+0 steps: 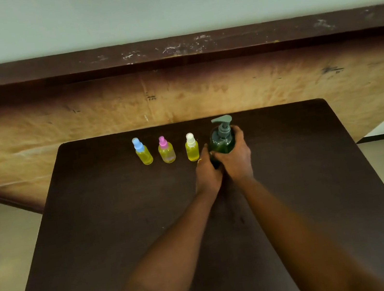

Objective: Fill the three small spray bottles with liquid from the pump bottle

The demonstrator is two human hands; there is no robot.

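Both hands clasp the green pump bottle upright near the dark table's far edge: left hand low on its near side, right hand curled round its right. Three small yellow-filled spray bottles, blue-capped, pink-capped and white-capped, stand in a row just left of it

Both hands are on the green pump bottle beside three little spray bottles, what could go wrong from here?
The white-capped spray bottle stands close to your left hand, so lifting the pump bottle could knock it over. All three spray bottles have their caps on, so pumping now would likely spill on the table. They also look nearly full, so they might overflow.
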